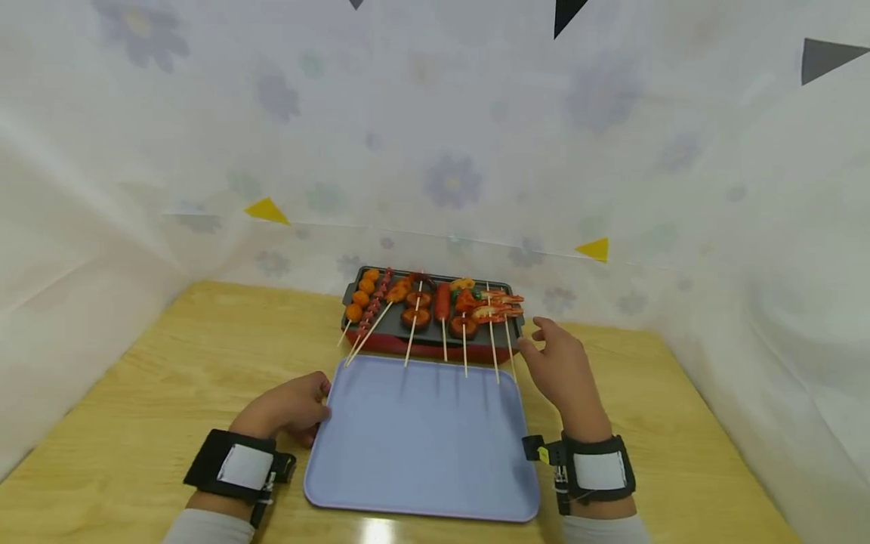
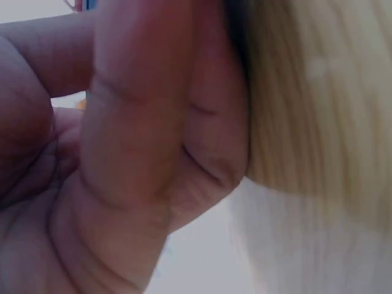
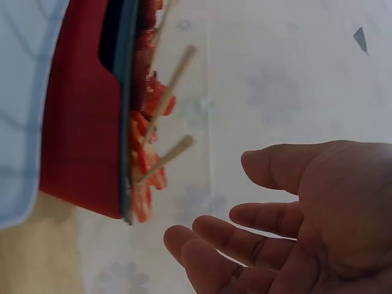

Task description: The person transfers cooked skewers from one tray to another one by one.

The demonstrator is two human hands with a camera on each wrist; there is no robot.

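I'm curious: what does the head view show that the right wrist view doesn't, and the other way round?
Only the head view: the left hand, both wrist straps and the yellow triangles on the sheet.

Only the right wrist view: the palm side of the right hand, up close; the head view shows its back.

Both: that hand, the grill, skewers, the tray (only part of it from the wrist), the table and the sheet.
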